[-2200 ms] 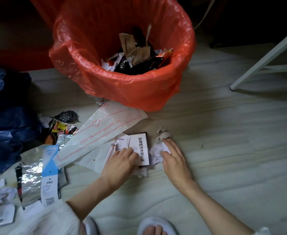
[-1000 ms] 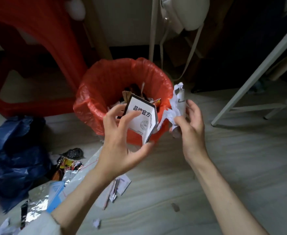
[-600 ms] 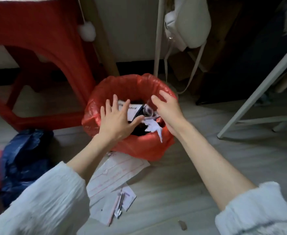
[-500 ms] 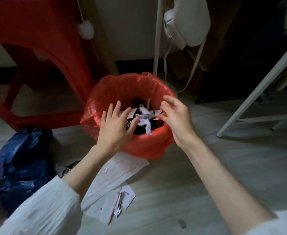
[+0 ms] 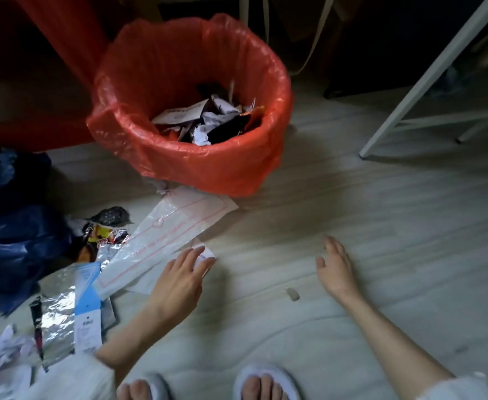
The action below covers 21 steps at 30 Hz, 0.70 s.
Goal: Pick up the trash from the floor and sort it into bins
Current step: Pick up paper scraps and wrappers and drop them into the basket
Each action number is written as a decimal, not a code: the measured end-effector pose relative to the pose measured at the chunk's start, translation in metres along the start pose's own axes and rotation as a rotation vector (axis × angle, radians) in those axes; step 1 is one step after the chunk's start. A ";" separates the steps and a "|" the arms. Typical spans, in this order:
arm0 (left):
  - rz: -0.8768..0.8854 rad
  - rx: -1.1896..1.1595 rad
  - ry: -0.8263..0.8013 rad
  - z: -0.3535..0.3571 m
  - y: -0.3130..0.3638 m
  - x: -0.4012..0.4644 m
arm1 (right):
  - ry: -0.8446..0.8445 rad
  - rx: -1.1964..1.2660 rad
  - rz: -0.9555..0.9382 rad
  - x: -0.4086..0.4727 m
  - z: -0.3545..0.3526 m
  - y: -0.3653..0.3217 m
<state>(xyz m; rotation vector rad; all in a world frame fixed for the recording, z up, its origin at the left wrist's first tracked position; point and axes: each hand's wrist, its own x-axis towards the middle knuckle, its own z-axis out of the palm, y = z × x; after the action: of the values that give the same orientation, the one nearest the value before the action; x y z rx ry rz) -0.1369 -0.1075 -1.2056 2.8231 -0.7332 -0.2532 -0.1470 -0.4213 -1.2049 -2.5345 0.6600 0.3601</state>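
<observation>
A bin lined with a red bag (image 5: 208, 166) stands ahead, with paper and dark wrappers inside. In front of it a clear plastic bag with pink print (image 5: 167, 238) lies on the floor. My left hand (image 5: 179, 281) rests with spread fingers on a white paper sheet (image 5: 206, 256) that pokes out from under that bag. My right hand (image 5: 333, 268) hovers open over bare floor to the right, holding nothing. A small scrap (image 5: 292, 293) lies between my hands.
A blue bag (image 5: 9, 226) sits at the left. Silver foil packaging (image 5: 61, 310), a colourful wrapper (image 5: 107, 236) and crumpled white paper (image 5: 0, 359) litter the lower left. White frame legs (image 5: 427, 82) stand at the right. My slippered feet (image 5: 265, 382) are at the bottom edge.
Both hands released the card and crumpled paper into the red bin, then came back down to the floor. My left hand now rests on the white paper sheet.
</observation>
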 end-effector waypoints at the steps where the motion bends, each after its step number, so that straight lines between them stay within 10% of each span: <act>1: -0.023 0.054 -0.071 0.009 -0.005 -0.008 | -0.034 -0.070 -0.053 0.002 0.007 0.003; 6: -0.093 0.170 -0.272 0.030 -0.017 -0.029 | -0.080 -0.240 -0.135 -0.006 0.030 0.002; 21: 0.004 -0.033 -0.099 0.039 -0.003 -0.043 | -0.071 -0.090 -0.446 -0.086 0.055 0.009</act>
<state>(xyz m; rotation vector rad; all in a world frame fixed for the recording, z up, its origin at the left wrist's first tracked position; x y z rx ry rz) -0.1806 -0.0900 -1.2391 2.7943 -0.7469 -0.4035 -0.2320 -0.3662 -1.2238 -2.6451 0.0427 0.3218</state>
